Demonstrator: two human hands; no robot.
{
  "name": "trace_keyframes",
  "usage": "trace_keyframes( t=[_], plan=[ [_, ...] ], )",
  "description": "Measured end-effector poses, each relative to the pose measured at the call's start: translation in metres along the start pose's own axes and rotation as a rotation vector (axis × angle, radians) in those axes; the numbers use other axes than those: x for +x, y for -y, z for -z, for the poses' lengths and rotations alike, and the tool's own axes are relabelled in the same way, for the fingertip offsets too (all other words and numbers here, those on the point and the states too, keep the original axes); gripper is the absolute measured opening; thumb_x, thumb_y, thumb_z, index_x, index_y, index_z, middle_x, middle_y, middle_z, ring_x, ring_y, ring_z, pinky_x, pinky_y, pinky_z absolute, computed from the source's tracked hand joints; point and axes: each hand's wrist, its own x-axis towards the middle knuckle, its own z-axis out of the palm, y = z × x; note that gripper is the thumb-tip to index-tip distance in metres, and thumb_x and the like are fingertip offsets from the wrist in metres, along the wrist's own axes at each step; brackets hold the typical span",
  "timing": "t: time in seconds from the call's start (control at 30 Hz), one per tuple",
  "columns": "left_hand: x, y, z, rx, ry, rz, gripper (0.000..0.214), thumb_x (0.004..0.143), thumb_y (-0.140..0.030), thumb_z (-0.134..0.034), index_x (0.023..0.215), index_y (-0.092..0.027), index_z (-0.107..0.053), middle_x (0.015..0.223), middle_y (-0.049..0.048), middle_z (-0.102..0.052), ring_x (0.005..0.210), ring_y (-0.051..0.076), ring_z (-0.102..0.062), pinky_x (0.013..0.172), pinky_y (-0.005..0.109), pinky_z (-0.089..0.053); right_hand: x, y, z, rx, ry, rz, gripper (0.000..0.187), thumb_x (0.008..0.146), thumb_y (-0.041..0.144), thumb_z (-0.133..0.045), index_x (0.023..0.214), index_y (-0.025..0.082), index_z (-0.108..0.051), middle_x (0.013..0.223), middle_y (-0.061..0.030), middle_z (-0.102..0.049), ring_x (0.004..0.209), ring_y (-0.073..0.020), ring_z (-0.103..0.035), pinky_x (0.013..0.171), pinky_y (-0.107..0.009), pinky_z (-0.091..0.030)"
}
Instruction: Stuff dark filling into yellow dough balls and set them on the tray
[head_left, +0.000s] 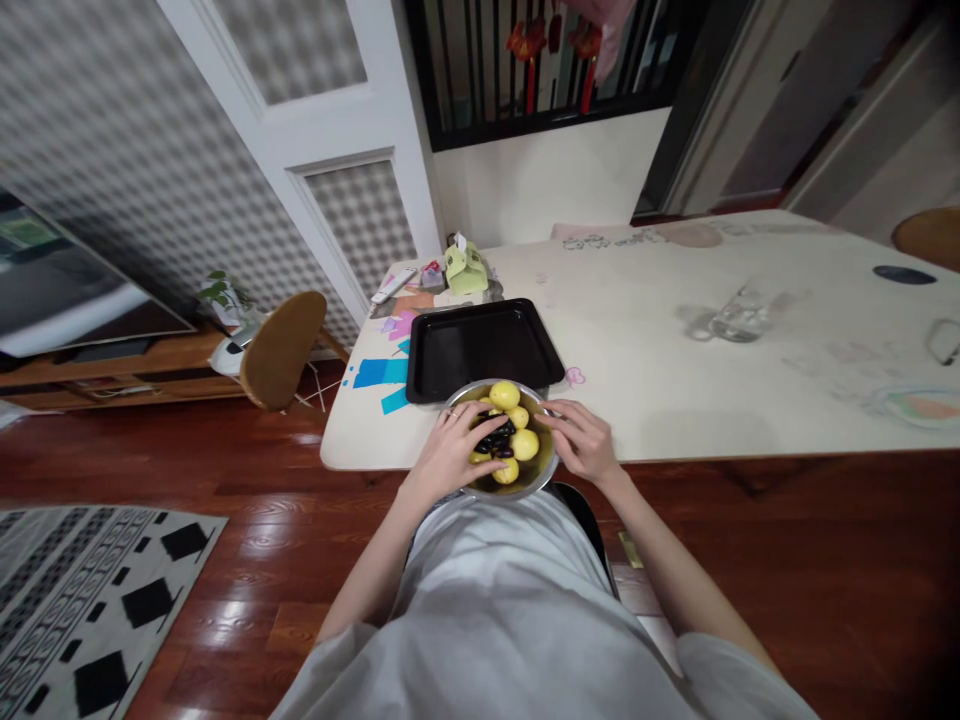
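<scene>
A metal bowl sits at the table's near edge, in front of my body. Inside it are several round yellow fruits, which look like lemons, around a cluster of dark, shiny grape-like fruits. My left hand reaches over the bowl's left side, its fingers and thumb apart around the dark fruits; it lifts nothing. At the right rim, my right hand grips the bowl with its fingertips over the edge. Just beyond the bowl lies a black rectangular tray with nothing in it.
The white table extends far to the right, with a clear glass on it. Behind the tray stand a green tissue holder and a white remote. A wooden chair is at the left.
</scene>
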Motion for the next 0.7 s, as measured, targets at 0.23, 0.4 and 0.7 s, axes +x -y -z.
trace_keyframes(
  t=[0.23,0.4,0.7],
  plan=[
    [0.011,-0.002,-0.005,0.19,0.09,-0.023,0.068,0.095,-0.061,-0.068,0.154,-0.03,-0.053,0.145,0.0157,-0.056,0.132,0.036,-0.055,0.11,0.054,-0.044,-0.001,-0.001,-0.001,-0.011,0.005,0.004,0.037,0.099,0.016,-0.052,0.127,0.024,-0.073,0.123,-0.012,-0.076,0.109,-0.0275,-0.071,0.09,-0.047,-0.063],
    [0.015,-0.002,-0.01,0.235,0.099,-0.034,0.068,0.095,-0.063,-0.066,0.154,-0.031,-0.053,0.138,0.0161,-0.057,0.126,0.036,-0.056,0.107,0.053,-0.044,-0.003,-0.002,-0.001,-0.006,0.017,-0.018,0.037,0.099,0.017,-0.051,0.127,0.025,-0.073,0.123,-0.0121,-0.076,0.109,-0.028,-0.071,0.089,-0.048,-0.063],
    [0.018,-0.001,-0.01,0.205,0.095,-0.047,0.056,0.097,-0.06,-0.065,0.14,-0.024,-0.062,0.128,0.0159,-0.06,0.12,0.035,-0.058,0.106,0.054,-0.042,-0.001,0.0,-0.001,-0.02,0.019,-0.021,0.034,0.099,0.017,-0.05,0.122,0.024,-0.075,0.122,-0.0118,-0.076,0.106,-0.0272,-0.071,0.087,-0.047,-0.063]
  ],
)
